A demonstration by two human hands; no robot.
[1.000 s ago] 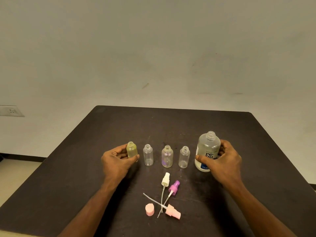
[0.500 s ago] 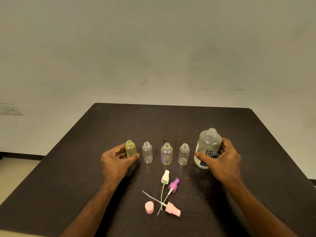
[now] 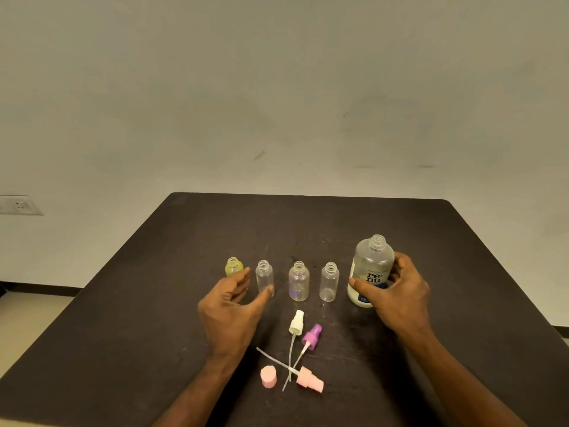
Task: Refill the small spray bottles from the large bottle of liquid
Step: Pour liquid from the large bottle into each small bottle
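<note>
Head view: right hand (image 3: 397, 291) wrapped around the large bottle (image 3: 371, 271), thumb across the label, fingers on the far side; bottle upright on the table (image 3: 154, 303), uncapped, at the right end of the row. Left hand (image 3: 229, 306) open, fingers loosely curled, gripping nothing; its fingertips lie in front of the yellow bottle (image 3: 234, 266) and the thumb tip overlaps the base of the clear bottle (image 3: 264, 277); contact cannot be told. Further right stand the purple-tinted bottle (image 3: 298, 281) and a second clear bottle (image 3: 329, 282), all four upright and uncapped, evenly spaced.

Table: dark, matte. Far side: plain pale wall (image 3: 277, 87); wall socket (image 3: 20, 205) at left.

Near the row, between the forearms: white spray head (image 3: 296, 323), purple spray head (image 3: 312, 335), pink spray head (image 3: 309, 380), dip tubes crossing. Pink cap (image 3: 268, 376) just left of them.
</note>
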